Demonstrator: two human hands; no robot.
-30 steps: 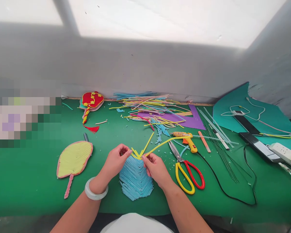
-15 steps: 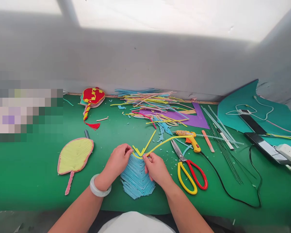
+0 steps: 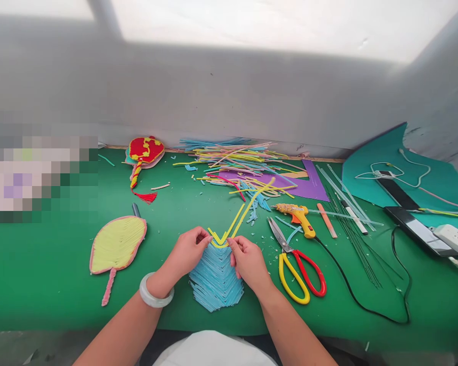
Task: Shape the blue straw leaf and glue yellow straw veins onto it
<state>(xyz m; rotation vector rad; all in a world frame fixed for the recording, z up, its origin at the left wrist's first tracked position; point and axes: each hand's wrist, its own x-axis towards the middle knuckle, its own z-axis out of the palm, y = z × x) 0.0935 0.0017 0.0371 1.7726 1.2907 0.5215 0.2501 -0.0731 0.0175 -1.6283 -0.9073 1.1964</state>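
Observation:
A blue panel (image 3: pixel 216 285) of chenille stems laid in a chevron lies flat in front of me. A bent yellow chenille stem (image 3: pixel 254 205) curves along its upper edge, with its long end slanting up to the right. Inside that bend sits a shorter yellow V-shaped stem (image 3: pixel 234 220). My left hand (image 3: pixel 189 253) is closed, pinching the long stem's short end at the panel's upper left corner. On the other side of the bend, my right hand (image 3: pixel 250 262) pinches the same stem, with fingers resting by the panel's right edge.
Scissors (image 3: pixel 303 274) and a yellow glue gun (image 3: pixel 303 222) with a black cord lie to the right. A pile of coloured stems (image 3: pixel 236 157) is at the back. Leaf-shaped yellow fan (image 3: pixel 118 244) and red fan (image 3: pixel 147 150) lie left. Phone (image 3: pixel 420 234) and power strip (image 3: pixel 454 241) are far right.
The long stem's free end has swung up and left, from over the glue gun to in front of the stem pile, nearly parallel with the inner stem. Both hands stay almost in place.

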